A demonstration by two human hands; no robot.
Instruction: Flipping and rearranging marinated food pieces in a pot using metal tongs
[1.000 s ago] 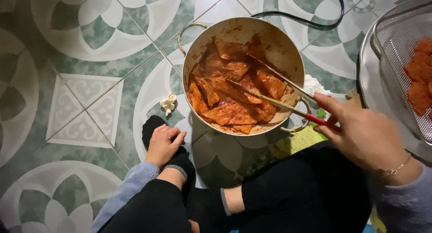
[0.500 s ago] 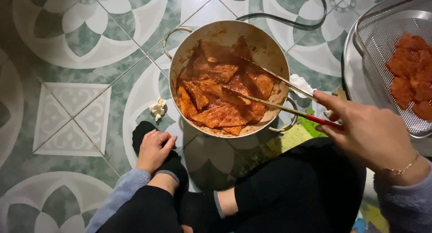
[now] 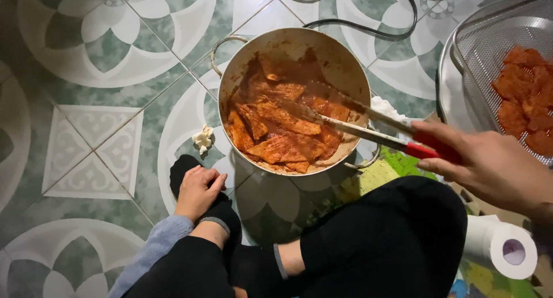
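A steel pot (image 3: pixel 345 62) with two handles stands on the tiled floor, holding several red-sauced meat slices (image 3: pixel 282 128). My right hand (image 3: pixel 489 165) grips metal tongs with red handles (image 3: pixel 368 128); the tong tips reach into the pot over the meat. My left hand (image 3: pixel 199 190) rests on my black-socked foot, holding nothing. My crossed legs in black trousers fill the bottom of the view.
A wire mesh basket (image 3: pixel 489 50) on a round metal tray at the right holds more red meat pieces (image 3: pixel 527 96). A crumpled tissue (image 3: pixel 203 138) lies left of the pot. A paper roll (image 3: pixel 502 249) sits lower right. A black cable (image 3: pixel 368 24) runs behind the pot.
The tongs have shifted deeper into the pot toward its left side. My left hand has stayed on my foot. The view has shifted slightly.
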